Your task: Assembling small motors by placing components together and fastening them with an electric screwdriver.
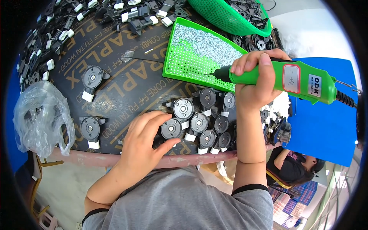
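My right hand (260, 73) is wrapped round a green electric screwdriver (295, 80), its black nose pointing left. The thin bit reaches over a green perforated tray (167, 66) that holds a heap of small silver screws (209, 44). Low at the table's near side, my left hand (147, 134) curls its fingers and thumb round a dark grey round plastic part (171, 128) with a white tab. That part sits at the left end of a cluster of similar round parts (199, 122). Two more, a round part (92, 78) and another round part (91, 128), lie apart to the left.
Black pieces with white tips (142, 19) are heaped along the far and left edges. A green basket (214, 17) of dark parts stands at the back. A crumpled plastic bag (44, 119) lies at left. Beyond the table's right side sits another person (289, 166).
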A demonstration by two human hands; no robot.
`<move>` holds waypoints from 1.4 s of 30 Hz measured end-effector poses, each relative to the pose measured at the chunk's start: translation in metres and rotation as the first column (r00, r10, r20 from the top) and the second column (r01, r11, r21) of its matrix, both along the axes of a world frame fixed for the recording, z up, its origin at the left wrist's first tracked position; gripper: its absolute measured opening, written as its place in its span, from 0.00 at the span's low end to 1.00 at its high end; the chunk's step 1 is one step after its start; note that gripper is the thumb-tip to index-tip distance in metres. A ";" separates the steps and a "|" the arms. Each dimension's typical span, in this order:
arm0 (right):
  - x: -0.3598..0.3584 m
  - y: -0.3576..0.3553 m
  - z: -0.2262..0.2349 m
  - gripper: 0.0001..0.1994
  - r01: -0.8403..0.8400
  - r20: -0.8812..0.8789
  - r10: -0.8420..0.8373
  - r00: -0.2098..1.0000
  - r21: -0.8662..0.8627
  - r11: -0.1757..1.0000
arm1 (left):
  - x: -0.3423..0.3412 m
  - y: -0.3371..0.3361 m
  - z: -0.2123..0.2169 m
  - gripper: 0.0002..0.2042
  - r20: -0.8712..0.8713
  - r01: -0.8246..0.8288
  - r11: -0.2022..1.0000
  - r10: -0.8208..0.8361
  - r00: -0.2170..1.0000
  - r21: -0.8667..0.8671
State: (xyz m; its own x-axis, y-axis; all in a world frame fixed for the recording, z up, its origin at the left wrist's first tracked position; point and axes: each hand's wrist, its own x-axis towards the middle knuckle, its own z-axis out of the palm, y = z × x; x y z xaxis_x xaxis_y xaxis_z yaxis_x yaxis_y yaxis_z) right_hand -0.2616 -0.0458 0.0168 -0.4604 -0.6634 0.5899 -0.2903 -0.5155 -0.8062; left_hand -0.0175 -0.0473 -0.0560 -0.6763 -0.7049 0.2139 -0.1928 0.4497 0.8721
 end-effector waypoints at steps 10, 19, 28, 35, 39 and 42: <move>0.009 0.007 0.009 0.09 0.019 0.057 -0.015 0.998 -0.068 0.997 | 0.004 0.003 -0.003 0.26 -0.023 -0.006 1.000 0.006 1.000 0.015; 0.089 0.058 0.039 0.12 -0.485 -0.094 0.486 0.869 0.034 0.874 | 0.005 -0.002 -0.003 0.25 -0.005 -0.036 0.996 0.036 0.999 -0.084; 0.095 0.059 0.026 0.12 -0.404 -0.106 0.416 0.903 0.117 0.907 | 0.005 0.000 -0.006 0.26 -0.032 -0.024 0.997 0.022 0.999 -0.073; 0.095 0.059 0.028 0.11 -0.382 -0.097 0.396 0.913 0.135 0.914 | 0.004 0.001 -0.005 0.28 -0.024 -0.044 0.998 0.043 0.999 -0.053; 0.094 0.057 0.027 0.12 -0.400 -0.100 0.414 0.905 0.133 0.907 | 0.005 0.000 -0.006 0.27 -0.020 -0.023 0.997 0.022 1.000 -0.073; 0.093 0.054 0.029 0.12 -0.424 -0.106 0.440 0.892 0.149 0.894 | 0.005 0.000 -0.005 0.27 -0.010 -0.018 0.997 0.017 1.000 -0.069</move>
State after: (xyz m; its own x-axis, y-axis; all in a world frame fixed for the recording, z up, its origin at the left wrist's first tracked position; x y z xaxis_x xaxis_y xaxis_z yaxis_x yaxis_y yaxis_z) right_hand -0.1686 0.0079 0.0454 -0.0350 -0.8472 0.5302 -0.1696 -0.5178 -0.8385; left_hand -0.0129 -0.0475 -0.0609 -0.6618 -0.6998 0.2688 -0.1934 0.5058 0.8407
